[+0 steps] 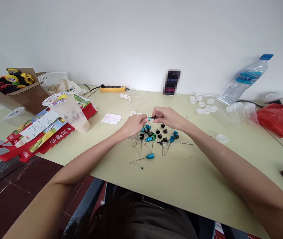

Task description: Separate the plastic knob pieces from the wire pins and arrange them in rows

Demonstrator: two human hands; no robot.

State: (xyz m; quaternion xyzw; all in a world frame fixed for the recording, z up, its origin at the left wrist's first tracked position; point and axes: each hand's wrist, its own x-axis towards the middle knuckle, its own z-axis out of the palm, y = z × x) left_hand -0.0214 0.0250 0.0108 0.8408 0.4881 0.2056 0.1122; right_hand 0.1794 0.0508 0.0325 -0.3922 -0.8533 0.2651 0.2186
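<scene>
My left hand (136, 124) pinches a small blue metal fitting (149, 119) between thumb and fingers. Close beside it, my right hand (164, 117) grips a small black screw-like part (153, 117), its thin end pointing at the blue fitting. Whether the two parts touch I cannot tell. Below the hands lies a loose cluster of blue fittings with bent wires, black round-headed parts (165, 140) and a green fitting (154, 136). Nearest me on the table is one blue fitting (150, 156) with a bent wire. A hex key (186, 143) lies right of the cluster.
On the left stand a drink cup (69, 113), a red bag (54, 141) and a cardboard box (29, 96) of toys. A yellow power strip (112, 89) and a phone (172, 82) are by the wall. White caps (206, 109), a water bottle (248, 79) and red plastic (278, 121) are right.
</scene>
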